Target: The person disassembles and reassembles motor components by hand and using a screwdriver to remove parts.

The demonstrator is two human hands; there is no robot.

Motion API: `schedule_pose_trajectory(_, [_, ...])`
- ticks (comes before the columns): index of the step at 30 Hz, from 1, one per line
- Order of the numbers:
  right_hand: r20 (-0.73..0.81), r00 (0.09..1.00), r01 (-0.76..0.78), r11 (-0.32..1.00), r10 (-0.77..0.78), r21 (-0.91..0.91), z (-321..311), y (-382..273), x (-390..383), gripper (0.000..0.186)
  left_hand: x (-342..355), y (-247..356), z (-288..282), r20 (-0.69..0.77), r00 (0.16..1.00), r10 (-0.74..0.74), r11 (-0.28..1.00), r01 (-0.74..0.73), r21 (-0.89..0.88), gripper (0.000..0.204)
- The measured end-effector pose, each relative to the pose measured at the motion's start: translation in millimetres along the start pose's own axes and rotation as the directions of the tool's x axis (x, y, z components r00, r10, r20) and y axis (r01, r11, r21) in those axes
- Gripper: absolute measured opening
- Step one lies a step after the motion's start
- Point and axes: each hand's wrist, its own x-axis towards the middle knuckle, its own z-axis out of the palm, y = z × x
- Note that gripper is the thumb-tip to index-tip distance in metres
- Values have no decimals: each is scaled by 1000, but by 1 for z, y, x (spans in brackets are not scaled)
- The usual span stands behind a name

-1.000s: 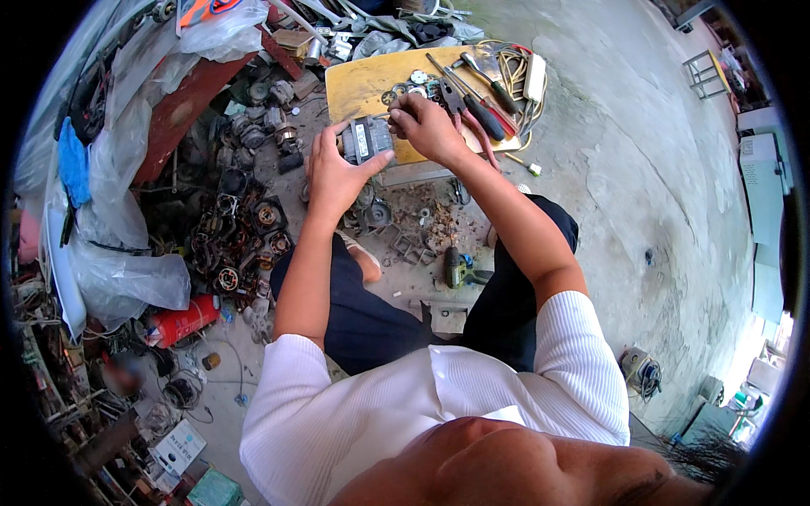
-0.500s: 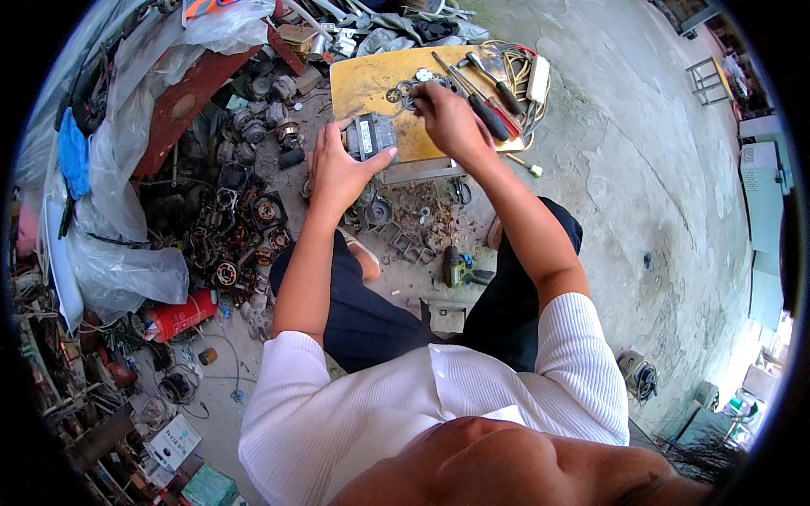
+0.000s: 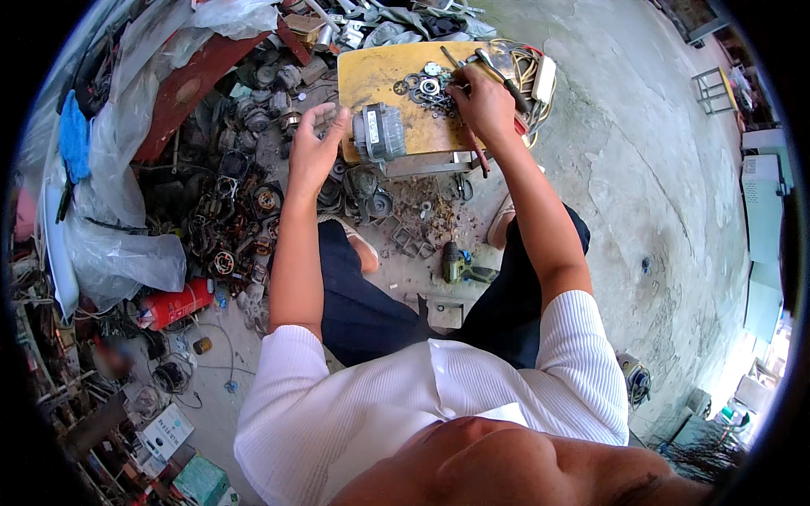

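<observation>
A small grey motor (image 3: 380,133) with a label rests on the yellow board (image 3: 363,76). My left hand (image 3: 316,143) is just left of it, fingers apart and raised, holding nothing. My right hand (image 3: 485,105) is over the board's right part, fingers curled down on something hidden beside small metal rings and parts (image 3: 429,87). Red plier handles (image 3: 475,148) show below it. Screwdrivers and a dark-handled tool (image 3: 515,93) lie at its right.
A power strip with coiled cord (image 3: 544,78) sits at the board's right end. Heaped motor parts (image 3: 228,219), plastic sheeting (image 3: 126,253) and a red cylinder (image 3: 175,304) fill the left. A drill (image 3: 456,266) lies between my legs. A stool (image 3: 713,88) stands far right.
My left hand has let go of the motor and moved left and up. My right hand has moved rightward and up, from beside the motor to the tools.
</observation>
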Motion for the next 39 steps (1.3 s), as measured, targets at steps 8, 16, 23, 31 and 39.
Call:
schedule_pose_trajectory(8, [265,930,117,889,-254,443,-14,-33,-23,65,-2,3,-9,72,996,-57,996,62,-67,55])
schedule_pose_trajectory(16, [340,848,306,899,-406,313,19,-47,-41,108,-8,4,-14,437,899,10,983,-89,161,98])
schedule_pose_trajectory(23, [347,833,275,867,-430,415,32,-43,-29,99,-2,6,-6,453,891,36,976,-128,174,107])
schedule_pose_trajectory(31, [286,840,301,835,-461,460,19,-46,-30,95,-2,6,-7,433,889,151,968,-222,118,96])
schedule_pose_trajectory(39, [392,855,-48,701,-340,712,6,-49,-34,101,-8,13,2,488,872,41,894,187,-408,89])
